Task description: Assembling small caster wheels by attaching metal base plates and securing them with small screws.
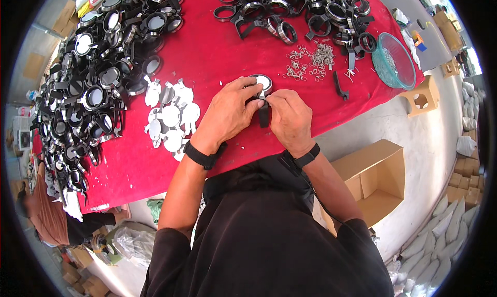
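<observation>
Black-handled round piece: one, white disc in the ring; lies at the near part of the red-covered desk, its handle pointing toward the wearer.

Left hand: fingers bent and closed on the ring, thumb by the handle. Right hand: fingers curled, tips at the neck of the piece; how tightly they close, and on what, cannot be told.

Bowl, clear teal-tinted: at the right edge, holding small pale pieces, too fine to identify. Cardboard box: open, beyond the right edge, inner walls showing.

White discs with tabs: loose heap, left of the left hand. Small metal clips: scattered beyond the right hand. Black strip: single, nearer the right edge.

Black-handled rings with discs: large pile, left side. Open black-and-silver rings: pile, far side.

Edges and room: near edge runs below the hands; red cloth shows between both piles.

Placement: ring under the left fingers, neck between the two hands.
</observation>
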Tool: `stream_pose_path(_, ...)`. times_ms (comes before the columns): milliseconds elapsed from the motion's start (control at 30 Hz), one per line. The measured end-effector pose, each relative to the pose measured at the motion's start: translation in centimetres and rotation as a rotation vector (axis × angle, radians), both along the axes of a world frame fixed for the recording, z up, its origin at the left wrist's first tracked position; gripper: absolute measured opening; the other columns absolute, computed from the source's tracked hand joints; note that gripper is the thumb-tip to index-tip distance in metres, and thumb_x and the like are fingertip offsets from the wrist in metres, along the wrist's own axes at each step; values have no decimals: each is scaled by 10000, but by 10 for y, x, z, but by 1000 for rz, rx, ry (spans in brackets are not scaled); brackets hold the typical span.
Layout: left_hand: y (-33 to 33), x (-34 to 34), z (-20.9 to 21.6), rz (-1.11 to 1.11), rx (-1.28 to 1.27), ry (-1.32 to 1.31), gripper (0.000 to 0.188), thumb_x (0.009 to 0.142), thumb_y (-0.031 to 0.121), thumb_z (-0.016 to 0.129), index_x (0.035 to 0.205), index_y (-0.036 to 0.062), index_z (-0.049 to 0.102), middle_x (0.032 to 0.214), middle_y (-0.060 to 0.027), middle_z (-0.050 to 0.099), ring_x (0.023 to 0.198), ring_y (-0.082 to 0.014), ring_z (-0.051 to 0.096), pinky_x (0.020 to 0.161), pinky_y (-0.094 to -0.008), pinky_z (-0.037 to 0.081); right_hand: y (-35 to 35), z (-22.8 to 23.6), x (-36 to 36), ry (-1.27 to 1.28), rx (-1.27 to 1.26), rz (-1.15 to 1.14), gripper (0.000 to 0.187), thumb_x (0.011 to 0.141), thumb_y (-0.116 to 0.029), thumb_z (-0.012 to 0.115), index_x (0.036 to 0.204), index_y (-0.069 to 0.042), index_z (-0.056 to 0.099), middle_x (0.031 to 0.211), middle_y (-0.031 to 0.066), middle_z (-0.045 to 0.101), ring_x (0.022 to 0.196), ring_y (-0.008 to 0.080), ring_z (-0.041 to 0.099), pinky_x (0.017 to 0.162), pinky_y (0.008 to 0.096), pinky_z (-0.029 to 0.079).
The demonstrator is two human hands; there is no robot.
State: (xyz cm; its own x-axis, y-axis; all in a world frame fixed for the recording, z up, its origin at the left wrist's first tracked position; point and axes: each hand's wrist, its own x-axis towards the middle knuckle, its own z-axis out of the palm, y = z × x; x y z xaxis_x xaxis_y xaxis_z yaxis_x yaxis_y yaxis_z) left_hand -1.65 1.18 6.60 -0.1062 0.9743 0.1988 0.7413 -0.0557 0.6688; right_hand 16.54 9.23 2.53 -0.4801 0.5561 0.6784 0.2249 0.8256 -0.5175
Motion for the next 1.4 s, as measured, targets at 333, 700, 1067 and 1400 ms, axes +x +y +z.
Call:
stream_pose_path(333, 7, 4, 0, 3, 7, 13, 345, 983, 128, 749, 1304, 5, 773, 1383, -223, 727, 1245, -441, 701, 1074, -485, 570, -3, -3, -5, 32, 26, -29, 208, 825, 4, 791, 1013, -84, 775, 1004, 65, 732, 875, 277, 756, 724, 390, 629)
stream_pose_path(700, 12, -4, 2, 31, -65, -171, 317, 954, 67, 776, 1267, 22, 804, 1352, -215, 747, 1188, -417, 737, 1018, -447, 592, -6, 5, -5, 40, -51, -25, 184, 875, -12, 764, 1046, -75, 785, 1041, 75, 745, 930, 284, 753, 763, 407, 636)
stream_pose_path(1067, 15, 5, 4, 106, -28, -63, 349, 881, -4, 770, 1226, -5, 819, 1306, -194, 781, 1068, -333, 795, 984, -405, 608, 157, 17, 162, -349, -260, -598, 158, 936, -153, 803, 1050, -45, 820, 975, 181, 783, 863, 377, 770, 784, 458, 601)
stream_pose_path(1400, 13, 15, 4, 169, -56, -110, 380, 879, -39, 719, 1246, -13, 814, 1321, -206, 778, 1156, -370, 773, 1024, -400, 596, 181, -17, 169, -522, -157, -550, 197, 936, -210, 800, 1012, -32, 763, 974, 196, 780, 958, 426, 746, 856, 518, 581)
